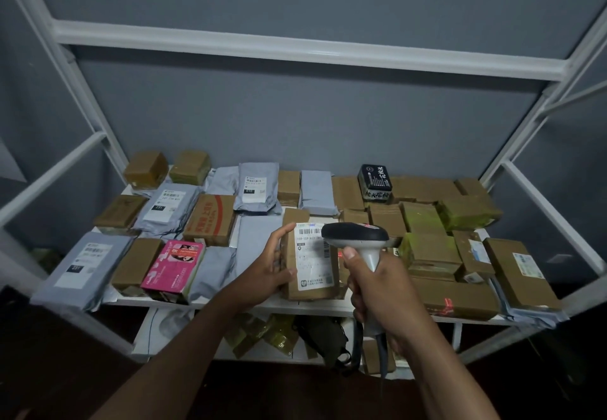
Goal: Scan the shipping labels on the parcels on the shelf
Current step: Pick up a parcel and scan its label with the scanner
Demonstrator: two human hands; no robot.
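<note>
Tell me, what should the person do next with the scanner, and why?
Probably tip the scanner back a little so it points down at the barcode. Its head sits right over the top of the label, partly covering the barcode. The right hand grips the handle, and the left hand holds the box at its left edge, label up.

Scanner (356,235) seemingly just above parcel (312,263)
</note>
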